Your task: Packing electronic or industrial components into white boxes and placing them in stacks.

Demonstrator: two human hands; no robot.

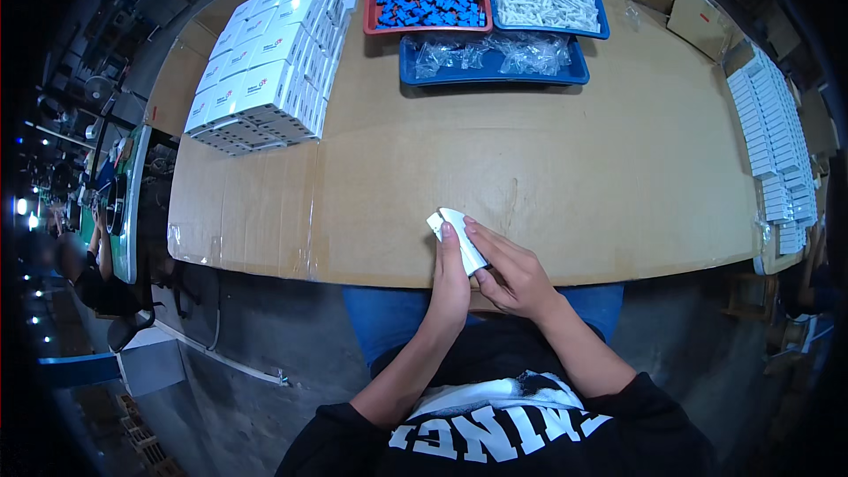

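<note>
Just above the table's near edge, both hands hold a small white carton (465, 249), tilted, with what looks like a raised flap at its upper end. My left hand (449, 283) grips its left side, the thumb lying along it. On the other side, my right hand (517, 276) has its fingertips on the upper right and its thumb by the lower end. The carton's underside and some of my fingers are hidden, and what is inside it cannot be seen.
A stack of white boxes (256, 57) stands at the table's (530, 168) left. At the back are a red tray (428, 29) of blue pieces, a blue tray (604, 18) of white sticks, and a lower blue tray (495, 79) of clear bags. Small white cartons (773, 132) line the right.
</note>
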